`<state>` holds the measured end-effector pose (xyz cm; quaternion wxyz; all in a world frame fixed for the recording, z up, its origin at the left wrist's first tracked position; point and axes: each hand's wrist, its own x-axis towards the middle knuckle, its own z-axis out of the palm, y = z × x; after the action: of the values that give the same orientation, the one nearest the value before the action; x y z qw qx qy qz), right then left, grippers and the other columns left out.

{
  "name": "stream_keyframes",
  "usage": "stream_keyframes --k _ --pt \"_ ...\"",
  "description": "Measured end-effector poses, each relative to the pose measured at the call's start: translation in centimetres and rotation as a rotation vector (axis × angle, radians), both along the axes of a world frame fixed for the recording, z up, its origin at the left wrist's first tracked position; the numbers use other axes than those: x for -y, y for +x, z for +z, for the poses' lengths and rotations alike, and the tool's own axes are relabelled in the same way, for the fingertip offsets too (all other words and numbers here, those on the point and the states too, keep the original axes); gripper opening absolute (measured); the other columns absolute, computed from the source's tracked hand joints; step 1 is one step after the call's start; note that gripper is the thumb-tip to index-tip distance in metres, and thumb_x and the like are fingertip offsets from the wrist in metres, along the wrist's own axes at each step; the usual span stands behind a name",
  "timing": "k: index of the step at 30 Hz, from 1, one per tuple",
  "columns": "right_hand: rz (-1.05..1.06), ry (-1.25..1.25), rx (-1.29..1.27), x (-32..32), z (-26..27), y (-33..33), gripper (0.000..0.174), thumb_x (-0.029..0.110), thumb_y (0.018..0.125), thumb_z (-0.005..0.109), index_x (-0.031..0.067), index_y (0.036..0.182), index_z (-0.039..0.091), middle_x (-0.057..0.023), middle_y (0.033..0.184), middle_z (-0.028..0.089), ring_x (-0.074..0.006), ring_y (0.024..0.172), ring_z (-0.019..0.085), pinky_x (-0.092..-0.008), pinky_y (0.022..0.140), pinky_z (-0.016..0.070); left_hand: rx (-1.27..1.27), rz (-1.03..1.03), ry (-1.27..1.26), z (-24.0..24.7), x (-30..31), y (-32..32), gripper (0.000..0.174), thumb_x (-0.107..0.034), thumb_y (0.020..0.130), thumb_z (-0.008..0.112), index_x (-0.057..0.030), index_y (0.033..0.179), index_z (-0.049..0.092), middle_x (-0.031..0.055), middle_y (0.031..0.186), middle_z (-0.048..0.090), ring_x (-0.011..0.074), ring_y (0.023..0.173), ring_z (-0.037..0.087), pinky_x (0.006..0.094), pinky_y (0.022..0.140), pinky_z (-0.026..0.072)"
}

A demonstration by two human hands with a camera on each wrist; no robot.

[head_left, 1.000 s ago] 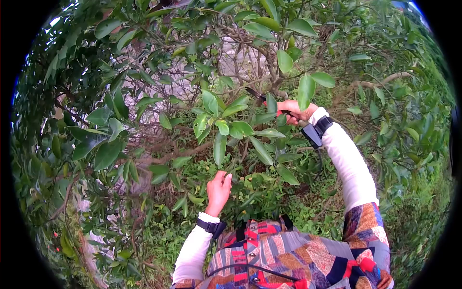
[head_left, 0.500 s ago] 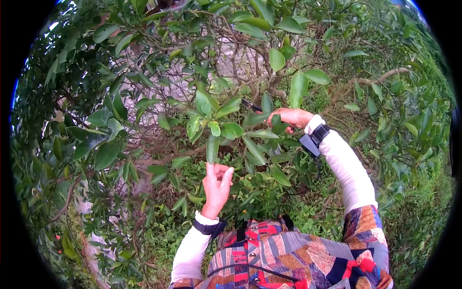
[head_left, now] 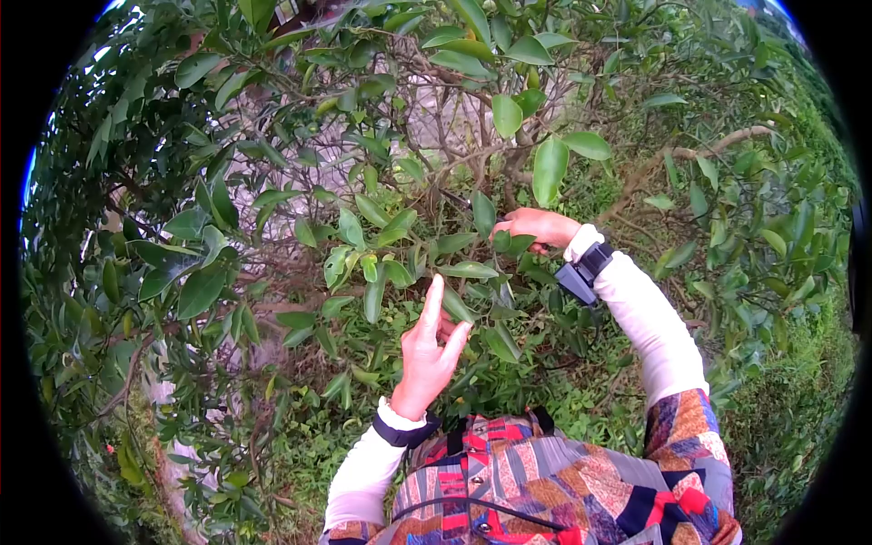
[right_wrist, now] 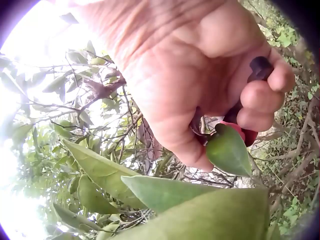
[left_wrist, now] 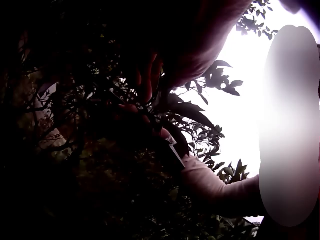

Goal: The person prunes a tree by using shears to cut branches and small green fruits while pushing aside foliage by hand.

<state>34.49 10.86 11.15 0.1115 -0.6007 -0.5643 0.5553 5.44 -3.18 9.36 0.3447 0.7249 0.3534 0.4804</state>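
My right hand (head_left: 540,227) grips a tool with red and black handles (right_wrist: 260,68), its fingers curled round them in the right wrist view. The tool's dark tip (head_left: 457,198) pokes out among twigs in the head view. Below and left of it, my left hand (head_left: 425,368) points up with index finger and thumb extended, beside a drooping leaf (head_left: 459,307); whether they touch, I cannot tell. A leaf cluster (head_left: 374,295) hangs just left of that fingertip. In the dark left wrist view, the left hand (left_wrist: 200,47) shows mostly in shadow.
Broad leaves (right_wrist: 200,220) stand close to the right wrist camera. A large leaf (head_left: 550,171) hangs above the right hand. Bare branches (head_left: 727,141) cross at upper right, dense foliage fills the left side, and green undergrowth (head_left: 581,391) covers the ground.
My left hand has moved up and right, its index finger now extended. The leaf cluster has shifted left and slightly down. My right hand, with the tool, has moved slightly left and down.
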Motion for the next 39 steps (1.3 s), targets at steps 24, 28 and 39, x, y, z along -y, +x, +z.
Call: stream_keyframes --k 24,28,39 --pt "-0.147 0.126 -0.058 2.7 4.1 -1.1 0.044 0.050 0.091 0.069 0.0067 0.084 0.066 0.0054 0.061 0.045 -0.0081 0.045 0.037 -0.0284 0.044 0.0274 0.061 0.261 -0.344 -6.9 0.9 -4.9 0.008 -0.007 0.103 0.060 -0.0011 0.109 0.060 0.0029 0.077 0.066 0.0077 0.063 0.063 0.0229 0.057 0.0504" --pt "-0.190 0.130 0.005 1.3 3.2 -0.7 0.050 0.056 0.087 0.070 0.0071 0.089 0.061 0.0044 0.066 0.039 -0.0093 0.047 0.035 -0.0300 0.046 0.0281 0.015 0.285 -0.453 -8.5 1.9 -5.6 0.008 -0.006 0.104 0.058 -0.0016 0.110 0.059 0.0045 0.078 0.066 0.0085 0.064 0.061 0.0241 0.059 0.0514" --pt "-0.137 0.071 0.030 0.8 0.1 -2.4 0.056 0.059 0.084 0.071 0.0049 0.076 0.059 -0.0016 0.065 0.050 -0.0147 0.050 0.047 -0.0324 0.047 0.0330 0.258 0.302 -0.333 -5.6 2.8 -6.4 0.010 -0.009 0.105 0.058 -0.0022 0.113 0.056 0.0068 0.086 0.066 0.0116 0.066 0.064 0.0247 0.061 0.0541"
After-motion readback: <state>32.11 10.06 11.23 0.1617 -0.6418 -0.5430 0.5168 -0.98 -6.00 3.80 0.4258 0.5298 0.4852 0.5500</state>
